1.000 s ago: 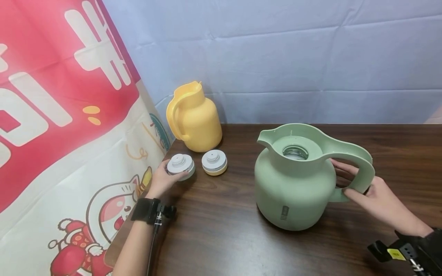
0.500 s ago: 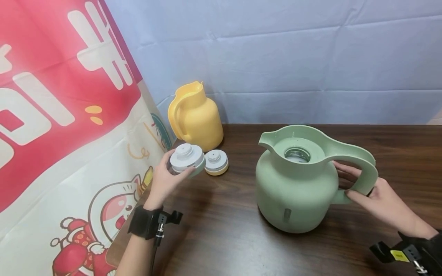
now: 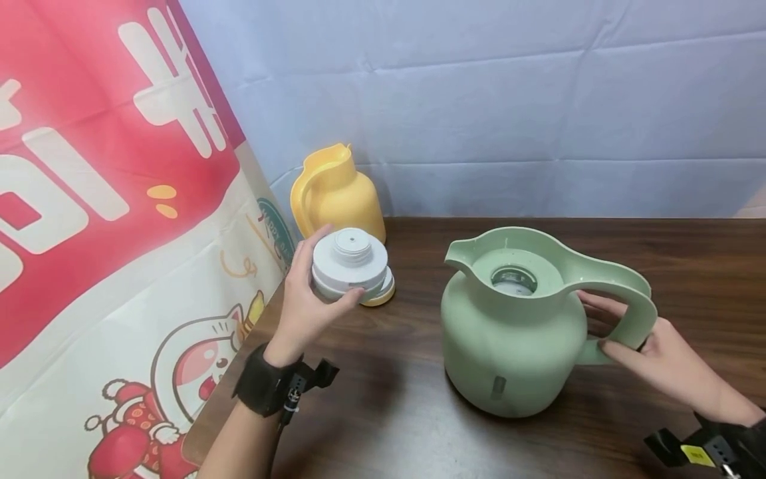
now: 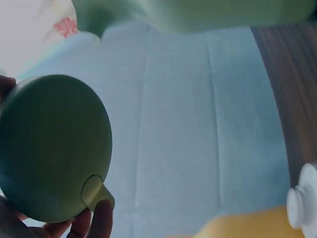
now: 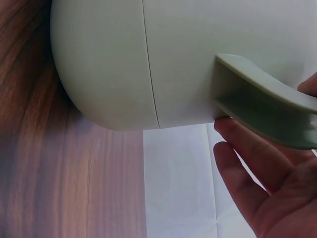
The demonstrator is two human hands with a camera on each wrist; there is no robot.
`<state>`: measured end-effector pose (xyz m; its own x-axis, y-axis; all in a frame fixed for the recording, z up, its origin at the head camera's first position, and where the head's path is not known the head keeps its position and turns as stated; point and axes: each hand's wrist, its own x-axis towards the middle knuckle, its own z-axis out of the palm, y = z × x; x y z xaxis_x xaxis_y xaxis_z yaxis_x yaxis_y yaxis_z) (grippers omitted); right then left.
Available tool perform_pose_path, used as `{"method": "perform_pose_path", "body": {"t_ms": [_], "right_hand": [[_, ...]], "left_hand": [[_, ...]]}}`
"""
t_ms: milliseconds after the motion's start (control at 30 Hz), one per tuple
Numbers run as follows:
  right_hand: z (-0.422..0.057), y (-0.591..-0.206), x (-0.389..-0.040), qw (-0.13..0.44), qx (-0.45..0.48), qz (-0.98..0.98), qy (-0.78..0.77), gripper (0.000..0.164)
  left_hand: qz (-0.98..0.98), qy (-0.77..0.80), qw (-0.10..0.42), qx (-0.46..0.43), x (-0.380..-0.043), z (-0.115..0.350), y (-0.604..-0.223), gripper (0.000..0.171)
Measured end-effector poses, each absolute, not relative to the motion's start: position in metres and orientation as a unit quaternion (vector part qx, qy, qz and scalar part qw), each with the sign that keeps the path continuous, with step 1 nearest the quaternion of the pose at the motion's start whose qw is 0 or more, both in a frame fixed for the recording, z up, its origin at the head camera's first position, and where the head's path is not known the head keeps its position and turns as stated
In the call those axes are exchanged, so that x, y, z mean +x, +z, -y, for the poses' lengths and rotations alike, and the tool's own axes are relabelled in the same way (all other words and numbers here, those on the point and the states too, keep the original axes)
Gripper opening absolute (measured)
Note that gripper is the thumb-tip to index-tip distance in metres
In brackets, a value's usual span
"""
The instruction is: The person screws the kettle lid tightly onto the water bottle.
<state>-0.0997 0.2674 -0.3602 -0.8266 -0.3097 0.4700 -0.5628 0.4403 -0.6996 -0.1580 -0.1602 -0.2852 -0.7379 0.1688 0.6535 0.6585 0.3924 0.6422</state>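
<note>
One squat, rounded, pale green jug [image 3: 509, 352] with a smooth finish stood upright on one dark brown, wood-grained table [image 3: 413, 439]. It had one spout, pointing left, one round opening in its top, one small dark rectangular mark on its front and one broad, looped, pale green handle [image 3: 640, 313] at its right. The person's right hand [image 3: 652, 346] loosely grasped the lower end of that handle, thumb on the near side and fingers on the far side.

Two lids lay to the left of the green jug. The first, a round, stepped, white lid with a pale green base [image 3: 350, 263], was in the person's left hand [image 3: 305, 309], raised above the table and pinched at its edge between thumb and fingers. Its green face, turned downward, bore one small tab. The second, a round white lid with a yellow rim [image 3: 378, 301], sat on the table, partly hidden behind the first.

One smooth, yellow jug [image 3: 347, 196] stood to the left of the green jug and farther back. Behind the green jug hung one creased, pale blue cloth [image 3: 467, 120]; well to its left was one red-and-white printed sheet [image 3: 90, 266]. Two black wrist straps, one per arm, completed the count.
</note>
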Motion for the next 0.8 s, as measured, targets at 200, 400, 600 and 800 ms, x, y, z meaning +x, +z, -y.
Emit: {"method": "perform_pose_path", "body": {"t_ms": [200,400,600,800], "right_hand": [[-0.267,-0.359,-0.098,0.144,0.284,0.829,0.460,0.067],[-0.267,-0.359,-0.098,0.139,0.296,0.823,0.465,0.067],[-0.266,-0.359,-0.098,0.144,0.290,0.826,0.461,0.067],[-0.264,-0.359,-0.098,0.154,0.287,0.830,0.453,0.067]], "left_hand": [[0.752,-0.527,0.262,-0.298,-0.156,0.140,-0.271,0.084],[0.705,-0.550,0.274,-0.353,-0.156,0.119,-0.250,0.076],[0.699,-0.504,0.278,-0.424,-0.160,0.097,-0.228,0.072],[0.716,-0.434,0.279,-0.471,-0.166,0.075,-0.211,0.078]]}}
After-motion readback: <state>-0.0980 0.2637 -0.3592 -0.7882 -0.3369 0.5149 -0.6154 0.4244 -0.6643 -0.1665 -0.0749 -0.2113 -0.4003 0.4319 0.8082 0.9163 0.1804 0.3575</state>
